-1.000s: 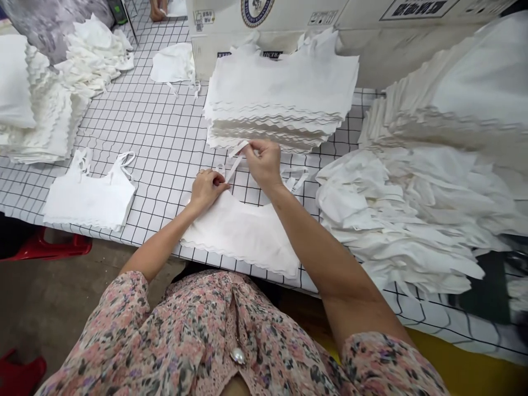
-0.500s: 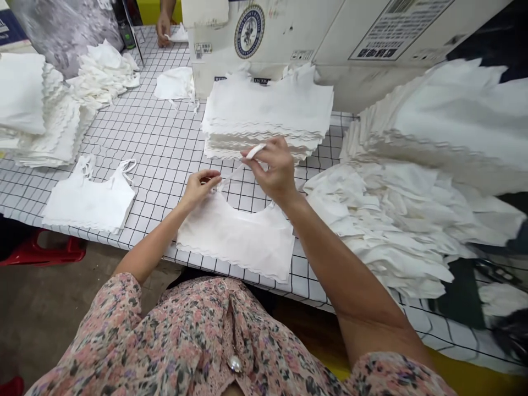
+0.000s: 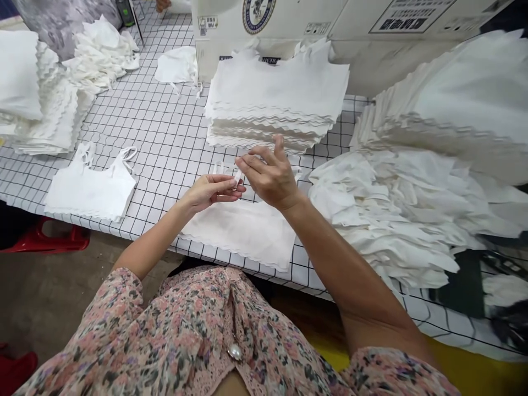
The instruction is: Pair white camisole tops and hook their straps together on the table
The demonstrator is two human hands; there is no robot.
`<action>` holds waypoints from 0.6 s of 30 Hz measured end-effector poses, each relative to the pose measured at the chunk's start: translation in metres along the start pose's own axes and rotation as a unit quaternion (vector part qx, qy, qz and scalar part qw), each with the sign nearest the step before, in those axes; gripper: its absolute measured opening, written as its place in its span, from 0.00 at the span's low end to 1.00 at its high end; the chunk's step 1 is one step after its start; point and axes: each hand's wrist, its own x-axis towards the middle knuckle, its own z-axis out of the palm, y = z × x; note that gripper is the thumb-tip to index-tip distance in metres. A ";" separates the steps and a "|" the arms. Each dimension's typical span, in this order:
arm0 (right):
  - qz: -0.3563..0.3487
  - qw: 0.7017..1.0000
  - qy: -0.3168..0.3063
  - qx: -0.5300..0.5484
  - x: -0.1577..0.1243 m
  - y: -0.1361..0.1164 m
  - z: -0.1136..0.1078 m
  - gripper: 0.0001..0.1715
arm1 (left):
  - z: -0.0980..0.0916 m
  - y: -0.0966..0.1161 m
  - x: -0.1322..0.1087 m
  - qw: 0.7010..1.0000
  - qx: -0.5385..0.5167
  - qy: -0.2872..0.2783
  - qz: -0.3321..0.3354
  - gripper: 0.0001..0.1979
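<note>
A white camisole top [image 3: 243,234] lies flat at the table's front edge, its wavy hem toward me. Above its neckline my left hand [image 3: 216,191] pinches a narrow white strip [image 3: 238,175] between thumb and fingers. My right hand [image 3: 270,173] meets it from the right, its thumb and fingertips closed on the same strip's upper end. Whether the strip is joined to the top is hidden by my hands. A strap loop [image 3: 218,168] shows just behind my left hand. Another white strap end [image 3: 297,173] sticks out right of my right wrist.
A finished-looking strapped top [image 3: 91,187] lies to the left. Behind my hands is a neat stack of white tops [image 3: 276,91] against a carton [image 3: 313,27]. Loose white pieces [image 3: 396,214] heap at right, beside a tall stack [image 3: 470,93]. More piles [image 3: 53,104] lie far left.
My hands have come together above the neckline; the left moved right and the right turned over toward it. The strip stretched between them earlier is now bunched between their fingertips.
</note>
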 end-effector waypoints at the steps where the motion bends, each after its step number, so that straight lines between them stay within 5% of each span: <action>1: 0.009 1.000 0.000 0.006 -0.001 -0.001 -0.001 0.18 | -0.002 -0.003 0.000 1.000 0.009 0.007 0.011 0.16; 8: 0.036 0.976 -0.061 0.204 -0.016 -0.016 -0.002 0.30 | -0.006 -0.012 -0.008 0.975 0.145 0.070 0.151 0.16; 12: 0.032 0.991 0.005 0.133 -0.017 -0.024 0.004 0.11 | -0.001 -0.011 -0.016 0.941 0.216 0.103 0.237 0.13; 18: 0.022 0.993 0.030 0.110 -0.023 -0.034 0.016 0.07 | 0.000 -0.018 -0.022 0.882 0.327 0.123 0.318 0.03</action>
